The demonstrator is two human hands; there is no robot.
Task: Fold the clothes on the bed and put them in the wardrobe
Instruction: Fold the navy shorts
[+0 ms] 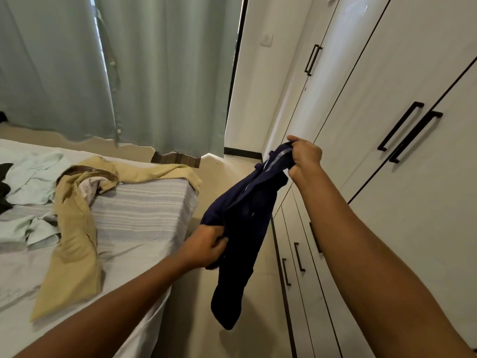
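Note:
A dark navy garment hangs in the air between the bed and the wardrobe. My right hand grips its upper edge, where a white label shows. Lower down, my left hand grips a bunch of its fabric, and the rest dangles below toward the floor. On the bed lie beige trousers, a pale mint shirt and a black item at the left edge. The white wardrobe on the right has all its doors closed.
Black bar handles run down the wardrobe doors, with drawers low down. A narrow strip of beige floor separates bed and wardrobe. Green curtains hang behind the bed.

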